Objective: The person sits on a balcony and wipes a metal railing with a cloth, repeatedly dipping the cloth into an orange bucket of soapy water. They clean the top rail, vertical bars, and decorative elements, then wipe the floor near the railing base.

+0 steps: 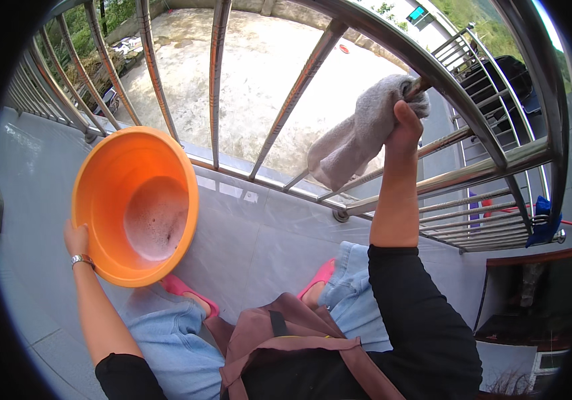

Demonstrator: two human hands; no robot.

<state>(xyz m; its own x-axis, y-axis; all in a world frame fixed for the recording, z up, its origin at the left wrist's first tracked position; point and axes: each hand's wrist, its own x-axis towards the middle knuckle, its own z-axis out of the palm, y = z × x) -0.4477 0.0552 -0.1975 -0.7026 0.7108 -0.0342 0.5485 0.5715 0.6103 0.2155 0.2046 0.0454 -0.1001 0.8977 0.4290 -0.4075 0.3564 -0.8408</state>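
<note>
My left hand (76, 240) grips the near-left rim of an orange plastic basin (103, 200), thumb over the edge. Sudsy, cloudy water (158, 217) covers the basin's bottom. My right hand (406, 127) is closed around a grey terry cloth (353, 135), wrapped about an upright metal bar (418, 87) just under the handrail. The cloth's loose end hangs down and to the left. Parts of my right fingers are hidden behind the cloth and bar.
A stainless-steel railing (218, 85) curves across the front and right. Grey floor tiles (236, 235) lie underfoot, where my pink slippers (321, 277) show. A blue cloth (543, 220) is tied at the railing's right end. Beyond the bars lies a concrete yard (261, 65).
</note>
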